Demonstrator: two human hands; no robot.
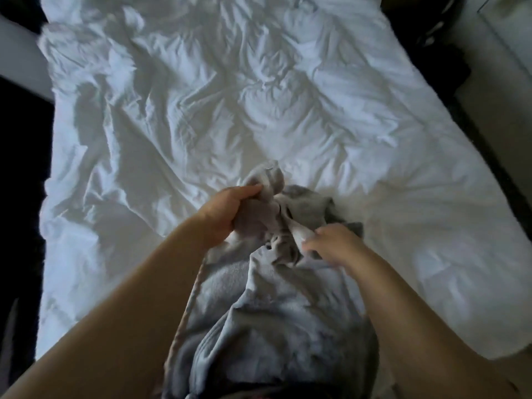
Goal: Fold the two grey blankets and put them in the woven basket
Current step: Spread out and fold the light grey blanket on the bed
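A grey fleece blanket point(267, 318) hangs bunched between my forearms and runs down to the bottom of the head view, over the near end of the bed. My left hand point(227, 208) is closed around a gathered upper part of it, with a grey fold sticking up past my fingers. My right hand point(331, 246) is blurred and pinches a light edge of the same blanket just to the right. I see only one grey blanket. No woven basket is in view.
A white crumpled duvet point(230, 96) covers the bed and fills most of the view. Dark floor lies along the left edge and the right side. A pale wall or furniture panel point(495, 116) stands at the right.
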